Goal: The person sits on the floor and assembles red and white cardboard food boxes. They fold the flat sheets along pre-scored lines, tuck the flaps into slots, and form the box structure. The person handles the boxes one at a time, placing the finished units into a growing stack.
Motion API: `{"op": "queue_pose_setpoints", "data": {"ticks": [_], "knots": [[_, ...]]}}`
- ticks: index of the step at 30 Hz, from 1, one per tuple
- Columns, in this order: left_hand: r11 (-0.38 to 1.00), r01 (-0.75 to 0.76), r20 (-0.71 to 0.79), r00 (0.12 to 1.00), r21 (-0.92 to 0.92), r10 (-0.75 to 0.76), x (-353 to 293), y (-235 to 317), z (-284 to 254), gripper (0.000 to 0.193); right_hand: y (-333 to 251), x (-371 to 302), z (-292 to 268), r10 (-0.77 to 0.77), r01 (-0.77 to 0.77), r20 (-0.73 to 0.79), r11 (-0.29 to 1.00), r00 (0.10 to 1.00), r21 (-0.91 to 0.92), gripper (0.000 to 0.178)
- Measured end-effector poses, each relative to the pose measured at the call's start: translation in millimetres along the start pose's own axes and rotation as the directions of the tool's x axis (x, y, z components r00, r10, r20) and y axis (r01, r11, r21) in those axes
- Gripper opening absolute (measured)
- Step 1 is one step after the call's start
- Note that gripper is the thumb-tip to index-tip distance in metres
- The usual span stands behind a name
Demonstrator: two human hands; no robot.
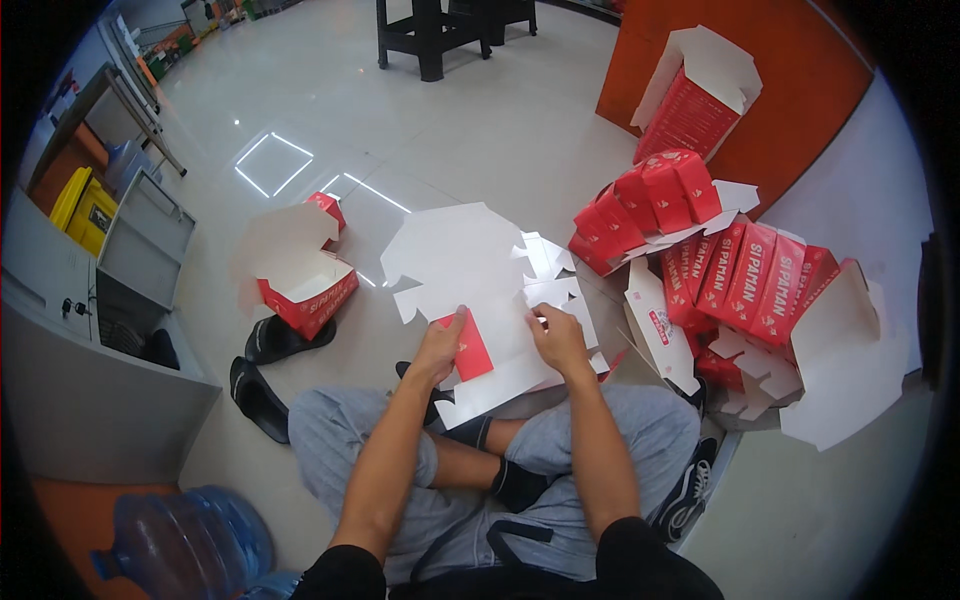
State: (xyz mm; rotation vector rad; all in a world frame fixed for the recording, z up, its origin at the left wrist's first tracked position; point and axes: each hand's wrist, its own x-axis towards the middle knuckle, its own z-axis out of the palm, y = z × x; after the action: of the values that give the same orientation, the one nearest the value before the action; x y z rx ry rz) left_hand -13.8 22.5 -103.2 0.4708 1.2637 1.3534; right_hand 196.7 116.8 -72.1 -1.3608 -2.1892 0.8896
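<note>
A flat white cardboard box blank [450,250] with notched tabs lies in front of my crossed legs. My left hand [438,350] grips its left edge, thumb on top, where a red panel [474,356] is folded over to show its printed side. On the right side of the sheet, my right hand [561,343] has its fingers curled together at the cut tabs [545,258]. Its fingertips seem to pinch the cardboard there, though they partly hide the spot. To the left, a partly folded red and white box [310,290] stands open on the floor.
Folded red boxes [745,275] pile up on the right, with more boxes [645,205] behind and a tall stack [695,105] against the orange panel. Black slippers [262,395] lie at left beside a grey cabinet [120,400]. Blue water jugs [190,540] sit lower left; black stools [430,40] stand ahead.
</note>
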Motion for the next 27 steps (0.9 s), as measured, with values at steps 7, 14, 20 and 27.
{"op": "queue_pose_setpoints", "data": {"ticks": [7,14,20,27], "knots": [[0.982,-0.039,-0.042,0.998,0.183,0.048,-17.3,36.3,19.7,0.045,22.8,8.3,-10.3,0.061,-0.079,0.051,0.721,0.997,0.688,0.026],[0.999,-0.022,-0.149,0.988,0.036,0.028,-4.3,29.2,-6.1,0.040,5.8,12.5,-3.2,0.105,-0.060,-0.034,0.769,0.994,0.636,0.024],[0.452,-0.460,-0.218,0.476,0.764,0.852,-36.9,23.3,52.0,0.043,-3.0,10.5,-3.7,0.178,-0.096,-0.020,0.618,0.984,0.781,0.026],[0.647,-0.517,-0.093,0.737,0.560,0.670,-51.1,15.4,88.2,0.043,-20.4,0.1,11.9,0.121,-0.052,-0.027,0.605,0.992,0.795,0.026]]}}
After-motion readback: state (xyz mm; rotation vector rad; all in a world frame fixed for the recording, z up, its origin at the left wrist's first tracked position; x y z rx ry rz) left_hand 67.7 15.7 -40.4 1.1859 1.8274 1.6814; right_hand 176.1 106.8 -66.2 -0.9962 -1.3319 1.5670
